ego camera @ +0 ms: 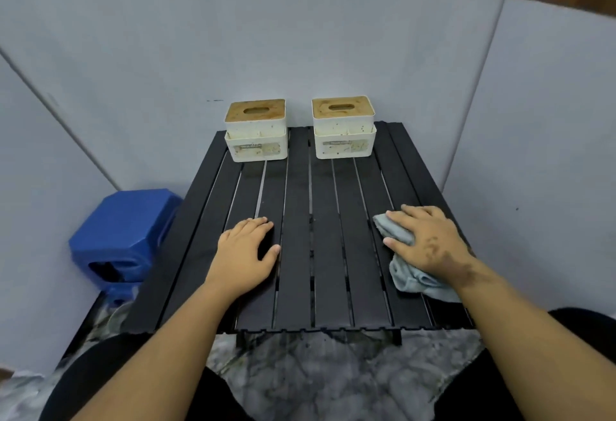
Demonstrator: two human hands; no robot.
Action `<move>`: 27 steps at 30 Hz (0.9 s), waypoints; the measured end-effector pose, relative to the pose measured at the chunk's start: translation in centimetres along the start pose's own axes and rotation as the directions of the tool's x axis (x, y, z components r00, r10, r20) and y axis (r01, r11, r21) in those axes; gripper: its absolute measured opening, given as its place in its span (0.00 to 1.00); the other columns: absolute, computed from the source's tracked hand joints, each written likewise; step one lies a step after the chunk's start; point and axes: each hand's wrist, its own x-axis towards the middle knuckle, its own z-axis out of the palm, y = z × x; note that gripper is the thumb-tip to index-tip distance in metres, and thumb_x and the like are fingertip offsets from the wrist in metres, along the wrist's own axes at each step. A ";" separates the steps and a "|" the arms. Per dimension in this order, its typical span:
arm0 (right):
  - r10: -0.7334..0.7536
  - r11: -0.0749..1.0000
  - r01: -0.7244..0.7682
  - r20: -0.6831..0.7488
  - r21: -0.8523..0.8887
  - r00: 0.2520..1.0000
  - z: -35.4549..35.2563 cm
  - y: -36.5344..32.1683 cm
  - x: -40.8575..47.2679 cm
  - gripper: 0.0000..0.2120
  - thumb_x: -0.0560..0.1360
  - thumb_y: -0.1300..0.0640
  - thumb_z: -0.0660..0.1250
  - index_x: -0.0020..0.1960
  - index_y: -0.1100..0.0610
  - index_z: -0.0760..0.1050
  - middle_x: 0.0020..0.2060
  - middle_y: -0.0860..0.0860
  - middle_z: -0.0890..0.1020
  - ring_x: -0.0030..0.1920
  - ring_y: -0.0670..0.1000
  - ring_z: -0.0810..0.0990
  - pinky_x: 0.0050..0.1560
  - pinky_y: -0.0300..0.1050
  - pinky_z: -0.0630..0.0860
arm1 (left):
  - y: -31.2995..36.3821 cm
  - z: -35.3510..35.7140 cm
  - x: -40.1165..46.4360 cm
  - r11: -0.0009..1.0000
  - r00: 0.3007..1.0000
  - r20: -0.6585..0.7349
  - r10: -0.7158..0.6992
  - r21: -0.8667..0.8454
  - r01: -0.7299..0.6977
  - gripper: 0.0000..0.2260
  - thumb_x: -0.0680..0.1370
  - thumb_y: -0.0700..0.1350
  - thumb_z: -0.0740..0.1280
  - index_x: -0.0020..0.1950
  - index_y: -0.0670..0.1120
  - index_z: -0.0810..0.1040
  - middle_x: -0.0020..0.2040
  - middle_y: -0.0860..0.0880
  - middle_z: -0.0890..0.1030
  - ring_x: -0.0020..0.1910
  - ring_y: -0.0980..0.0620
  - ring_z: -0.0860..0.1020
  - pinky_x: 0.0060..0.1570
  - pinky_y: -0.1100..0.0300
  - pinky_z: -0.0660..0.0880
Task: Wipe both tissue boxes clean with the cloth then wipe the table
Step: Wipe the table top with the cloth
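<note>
Hands (245,255) (425,240) on slatted bench (296,194) before two tissue boxes (256,130) (344,127).
Right grip presses grey cloth (415,279), fingers flat; left grip rests flat, holding nothing.

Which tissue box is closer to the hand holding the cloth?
The right tissue box, straight ahead of the right hand on the cloth; the left tissue box faces the empty hand.

grey label on each tissue box (256,147) (345,144); print too blurred to read.
</note>
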 end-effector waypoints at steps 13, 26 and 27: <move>0.044 0.997 -0.035 -0.126 0.073 0.991 -0.2 -0.1 3.0 0.17 0.77 0.39 0.63 0.65 0.37 0.74 0.56 0.44 0.76 0.50 0.50 0.68 0.58 0.48 0.71 | 1.7 -0.7 2.8 0.996 0.998 -0.062 -0.006 -0.091 0.001 0.21 0.79 0.54 0.66 0.71 0.48 0.77 0.70 0.53 0.76 0.71 0.48 0.71 0.69 0.51 0.64; 0.201 0.766 -0.086 -0.110 0.637 0.973 -3.2 0.1 19.3 0.38 0.72 0.50 0.75 0.77 0.54 0.62 0.71 0.56 0.73 0.69 0.57 0.72 0.70 0.53 0.70 | 8.2 -2.7 23.1 0.841 0.997 -0.038 -0.074 -0.539 0.042 0.34 0.77 0.52 0.75 0.78 0.47 0.63 0.76 0.48 0.70 0.72 0.47 0.72 0.70 0.50 0.72; 0.197 0.728 -0.079 -0.097 0.681 0.976 -3.1 0.2 20.5 0.41 0.72 0.51 0.76 0.78 0.54 0.59 0.72 0.57 0.71 0.70 0.58 0.71 0.71 0.55 0.70 | 8.4 -2.5 24.6 0.847 0.997 -0.041 -0.067 -0.531 0.035 0.35 0.75 0.53 0.77 0.77 0.49 0.64 0.74 0.49 0.71 0.71 0.47 0.72 0.69 0.49 0.73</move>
